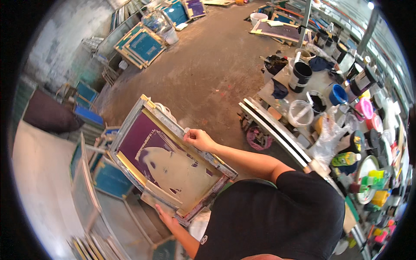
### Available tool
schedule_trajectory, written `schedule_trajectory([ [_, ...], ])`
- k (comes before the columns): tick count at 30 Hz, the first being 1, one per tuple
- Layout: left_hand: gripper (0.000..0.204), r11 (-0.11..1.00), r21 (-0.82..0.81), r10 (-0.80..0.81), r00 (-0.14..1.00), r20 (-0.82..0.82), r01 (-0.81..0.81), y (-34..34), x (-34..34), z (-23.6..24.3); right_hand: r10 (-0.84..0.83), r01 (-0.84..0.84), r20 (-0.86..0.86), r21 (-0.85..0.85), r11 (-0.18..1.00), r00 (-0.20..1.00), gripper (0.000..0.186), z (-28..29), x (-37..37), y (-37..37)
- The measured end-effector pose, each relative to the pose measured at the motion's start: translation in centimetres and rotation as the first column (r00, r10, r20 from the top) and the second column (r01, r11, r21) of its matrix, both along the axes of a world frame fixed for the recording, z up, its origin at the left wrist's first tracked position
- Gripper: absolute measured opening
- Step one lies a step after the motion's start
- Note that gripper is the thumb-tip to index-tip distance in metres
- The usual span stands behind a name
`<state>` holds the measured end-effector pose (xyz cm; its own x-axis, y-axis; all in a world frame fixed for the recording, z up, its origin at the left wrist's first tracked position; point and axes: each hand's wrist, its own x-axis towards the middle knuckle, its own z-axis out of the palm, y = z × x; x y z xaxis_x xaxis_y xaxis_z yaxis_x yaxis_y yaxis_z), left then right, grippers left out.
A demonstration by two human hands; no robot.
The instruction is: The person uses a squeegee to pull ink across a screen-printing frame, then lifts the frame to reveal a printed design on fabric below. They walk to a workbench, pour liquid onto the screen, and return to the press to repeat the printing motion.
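Note:
A screen-printing frame [128, 130] with grey edges, yellow tape and purple mesh is tilted in front of me; a large pale, irregular patch covers much of the mesh. My left hand [169, 221] grips its lower left edge, beside a tan flat piece [156, 199], fingers partly behind it. My right hand [199, 141] is closed at the upper right edge, thumb and fingers pinched by a small pale bit at the fingertips, too small to name; whether it grips the frame or that bit is unclear.
Screens lean at my left [108, 177] and farther back [143, 45]. A cluttered bench [268, 93] on my right holds tubs, a black bucket [299, 78], bottles and plastic bags. A pink bag-lined bin [259, 139] sits below it. Brown floor [208, 69] runs ahead; a metal post [305, 19] rises behind the bench.

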<state>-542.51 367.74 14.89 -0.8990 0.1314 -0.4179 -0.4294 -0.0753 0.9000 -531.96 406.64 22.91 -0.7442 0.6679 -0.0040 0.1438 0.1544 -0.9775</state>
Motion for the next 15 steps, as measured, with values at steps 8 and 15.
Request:
schedule_trajectory([
  [8, 0.086, 0.965, -0.014, -0.261, 0.962, -0.079, 0.260, 18.7, -19.7, 4.2, -0.218, 0.197, -0.106, -0.180, 0.964, 0.970, 0.021, -1.2, -9.2, 14.4],
  [15, 0.084, 0.836, -0.048, -0.549, 0.832, -0.084, 0.547, 42.8, -33.3, 4.4, -0.618, 0.575, -0.093, -0.278, 0.769, 0.781, 0.018, -5.1, -11.6, 28.9],
])
